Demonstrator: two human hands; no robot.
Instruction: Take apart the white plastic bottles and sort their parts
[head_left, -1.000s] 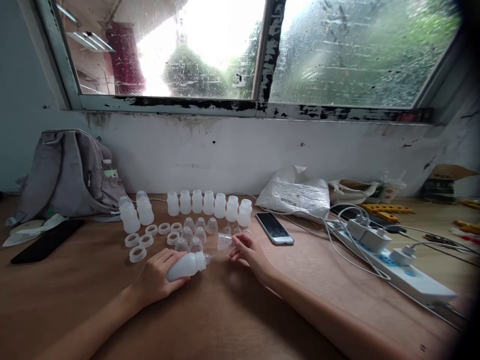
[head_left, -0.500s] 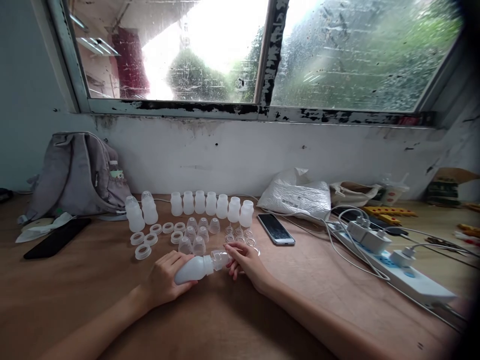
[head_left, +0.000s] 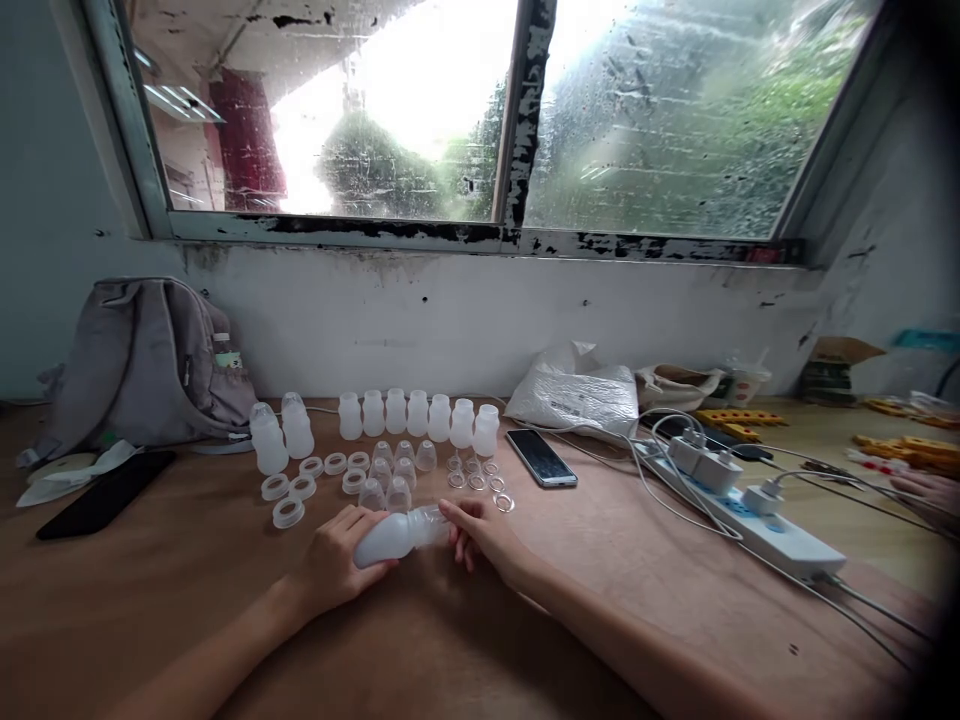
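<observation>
My left hand (head_left: pixel 345 560) is wrapped round a frosted white baby bottle (head_left: pixel 384 540), tilted on its side with its neck to the right. At that end, the fingers of my right hand (head_left: pixel 480 535) pinch a clear cap (head_left: pixel 428 525), which sits over the neck. Just behind stand several clear dome caps (head_left: pixel 397 494). Several white collar rings (head_left: pixel 288 512) lie to their left, and several thin rings or nipples (head_left: pixel 504 502) to their right. Several uncapped bottles (head_left: pixel 418 412) form a row at the back, with two capped bottles (head_left: pixel 268 440) at the left.
A phone (head_left: pixel 541 457) and a silvery plastic bag (head_left: pixel 577 390) lie right of the bottles. A power strip (head_left: pixel 780 540) with chargers and cables runs along the right. At left are a grey backpack (head_left: pixel 142 370) and a black phone (head_left: pixel 105 495). Another person's hand (head_left: pixel 928 490) shows at the right edge.
The clear cap has moved left onto the bottle's neck, covering the end that showed before. The camera view has shifted slightly; another person's hand now shows at the right edge.
</observation>
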